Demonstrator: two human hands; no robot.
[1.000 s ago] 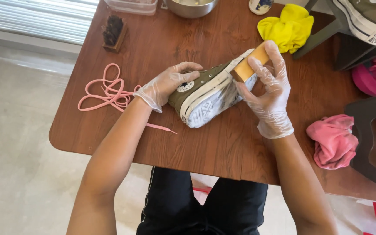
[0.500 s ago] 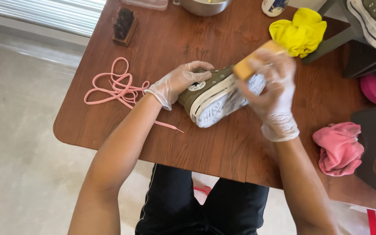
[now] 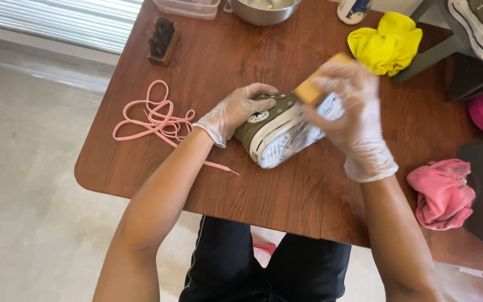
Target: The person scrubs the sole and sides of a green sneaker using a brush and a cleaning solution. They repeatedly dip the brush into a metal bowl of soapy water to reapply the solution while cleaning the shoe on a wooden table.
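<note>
Sneaker on its side, both gloved hands engaged.
Left hand (image 3: 238,109) clasps olive sneaker (image 3: 278,131); right hand (image 3: 353,120) (blurred) pinches tan sponge (image 3: 311,89) against the sole's far end.

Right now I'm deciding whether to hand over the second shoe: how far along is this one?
Done: pink laces lie pulled out on the table. In hand: left hand steadies the olive sneaker; right hand presses a tan sponge to its sole. Left: brush, cloths untouched.
</note>
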